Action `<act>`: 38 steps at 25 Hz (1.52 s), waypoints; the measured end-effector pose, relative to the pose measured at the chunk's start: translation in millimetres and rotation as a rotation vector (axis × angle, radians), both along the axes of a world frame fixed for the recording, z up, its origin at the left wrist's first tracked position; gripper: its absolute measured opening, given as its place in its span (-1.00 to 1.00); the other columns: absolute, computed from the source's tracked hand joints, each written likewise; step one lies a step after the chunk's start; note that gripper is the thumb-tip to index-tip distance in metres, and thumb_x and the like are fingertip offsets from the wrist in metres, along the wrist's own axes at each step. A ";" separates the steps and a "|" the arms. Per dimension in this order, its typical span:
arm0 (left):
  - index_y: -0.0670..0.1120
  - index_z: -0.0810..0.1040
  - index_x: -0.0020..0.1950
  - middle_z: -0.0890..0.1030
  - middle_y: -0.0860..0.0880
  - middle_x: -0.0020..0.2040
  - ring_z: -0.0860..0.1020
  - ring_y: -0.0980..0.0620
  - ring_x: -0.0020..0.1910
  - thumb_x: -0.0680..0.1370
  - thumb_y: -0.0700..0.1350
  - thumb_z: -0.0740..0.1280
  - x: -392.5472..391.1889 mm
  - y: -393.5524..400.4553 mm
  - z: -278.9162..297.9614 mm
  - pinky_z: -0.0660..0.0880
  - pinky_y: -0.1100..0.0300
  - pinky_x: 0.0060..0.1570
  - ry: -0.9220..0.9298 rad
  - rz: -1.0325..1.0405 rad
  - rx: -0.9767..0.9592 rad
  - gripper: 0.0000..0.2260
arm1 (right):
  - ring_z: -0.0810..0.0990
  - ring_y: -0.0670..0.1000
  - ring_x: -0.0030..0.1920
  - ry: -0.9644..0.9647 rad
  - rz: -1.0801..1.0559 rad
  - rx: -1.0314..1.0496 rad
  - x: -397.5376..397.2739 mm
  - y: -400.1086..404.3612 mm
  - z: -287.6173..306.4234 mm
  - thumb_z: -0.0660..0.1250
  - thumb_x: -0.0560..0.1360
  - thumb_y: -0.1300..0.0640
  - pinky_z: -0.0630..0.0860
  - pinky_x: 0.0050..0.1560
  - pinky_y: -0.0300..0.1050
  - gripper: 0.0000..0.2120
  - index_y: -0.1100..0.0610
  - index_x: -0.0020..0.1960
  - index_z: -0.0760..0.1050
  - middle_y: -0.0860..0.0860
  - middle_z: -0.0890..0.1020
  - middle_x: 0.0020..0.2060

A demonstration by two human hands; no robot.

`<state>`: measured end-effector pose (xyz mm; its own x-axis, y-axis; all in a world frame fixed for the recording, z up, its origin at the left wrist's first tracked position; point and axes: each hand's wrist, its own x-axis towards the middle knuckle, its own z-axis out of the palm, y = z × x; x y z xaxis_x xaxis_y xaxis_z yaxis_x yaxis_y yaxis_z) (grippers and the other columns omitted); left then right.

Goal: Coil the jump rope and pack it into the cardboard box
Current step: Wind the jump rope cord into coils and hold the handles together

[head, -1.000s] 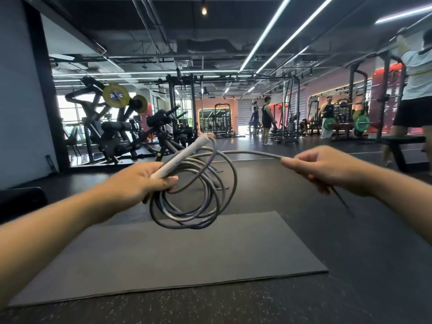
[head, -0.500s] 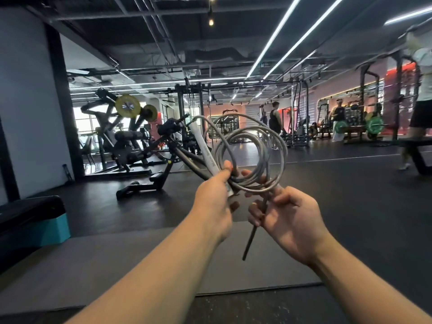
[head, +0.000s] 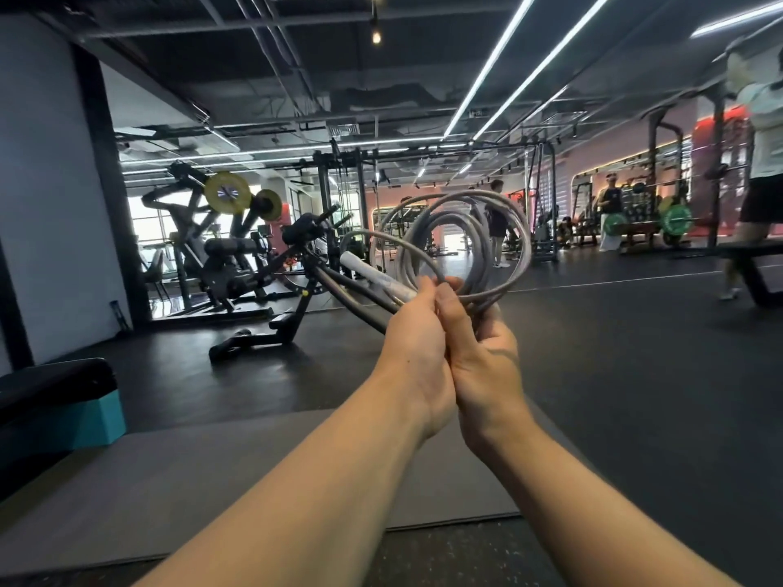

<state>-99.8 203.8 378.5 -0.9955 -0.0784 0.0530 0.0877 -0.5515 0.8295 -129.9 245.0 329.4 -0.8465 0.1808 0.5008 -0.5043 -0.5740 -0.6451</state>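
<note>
Rope coils (head: pixel 466 243) stand above both gripping hands (head: pixel 449 353).

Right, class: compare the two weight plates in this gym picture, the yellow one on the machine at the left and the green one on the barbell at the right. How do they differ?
The yellow weight plate sits high on a machine arm; the green weight plate sits lower, on a barbell. The yellow one looks larger and nearer; the green one looks smaller and farther back. Both are round discs facing the camera.
</note>
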 end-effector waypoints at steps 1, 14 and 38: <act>-0.09 0.58 -0.13 0.66 -0.07 -0.16 0.64 0.00 -0.07 0.71 0.01 0.14 -0.6 0.5 -3.3 0.59 0.23 0.07 0.002 -0.006 0.000 -0.66 | 0.74 -0.18 -0.19 -0.018 -0.040 0.017 -2.7 1.1 -0.4 0.39 0.59 0.18 0.57 -0.17 -0.37 -0.96 0.11 0.00 0.61 -0.07 0.78 -0.26; 0.04 -0.03 0.62 0.08 -0.13 0.60 0.24 -0.26 0.49 0.24 0.08 0.61 1.2 -19.3 -33.8 0.31 -0.20 0.41 -0.079 0.733 -0.574 0.13 | 0.53 -0.06 -0.43 -0.211 -0.308 0.260 -1.3 13.9 9.0 0.32 0.57 0.10 0.58 -0.16 0.06 -0.57 0.06 -0.49 0.52 -0.07 0.62 -0.52; -0.14 0.61 0.04 0.70 -0.01 -0.27 0.58 0.20 -0.52 0.56 -0.22 0.39 7.5 -66.5 17.9 0.55 0.32 -0.27 -0.054 -0.566 -0.800 -0.92 | 0.29 -0.18 -0.61 0.145 -0.035 1.139 -8.8 85.0 47.3 0.51 0.45 -0.07 0.21 -0.56 -0.36 -0.63 0.15 0.09 0.55 -0.11 0.46 -0.60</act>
<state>-92.2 137.3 396.5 -0.8777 0.4504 -0.1637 -0.0652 0.2262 0.9719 -138.8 330.0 376.7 -0.7712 -0.4171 0.4808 -0.6201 0.3215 -0.7157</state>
